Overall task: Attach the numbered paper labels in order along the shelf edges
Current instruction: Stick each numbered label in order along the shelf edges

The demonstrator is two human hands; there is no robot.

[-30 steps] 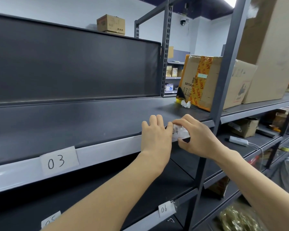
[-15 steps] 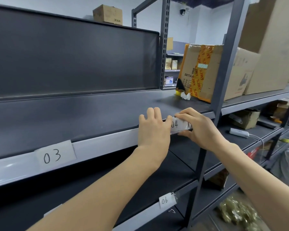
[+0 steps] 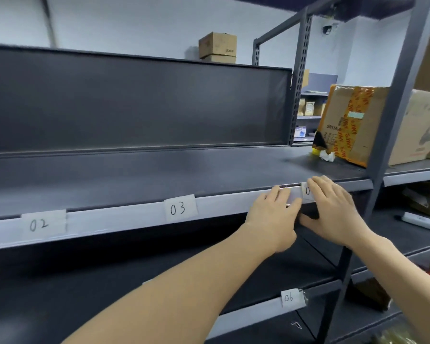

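A pale strip runs along the front edge of the dark metal shelf (image 3: pixel 134 214). Paper labels "02" (image 3: pixel 43 224) and "03" (image 3: pixel 179 208) stick to it. Further right, the "04" label (image 3: pixel 306 191) shows only its "0"; my right hand (image 3: pixel 333 209) lies flat over the rest, fingers straight, thumb under the shelf edge. My left hand (image 3: pixel 273 217) rests on the strip just left of that label, its fingers over the edge. Label "06" (image 3: pixel 290 297) hangs on the lower shelf's edge.
A grey upright post (image 3: pixel 392 120) stands right of my hands. A taped cardboard box (image 3: pixel 348 120) sits behind it on the shelf, with more boxes at the far right. A small box (image 3: pixel 217 47) rests on top. A white device (image 3: pixel 420 220) lies on the right lower shelf.
The view swung left, bringing label "02" into sight. My right hand went from pinching the "04" label to lying flat over it. My left hand slid slightly down the strip.
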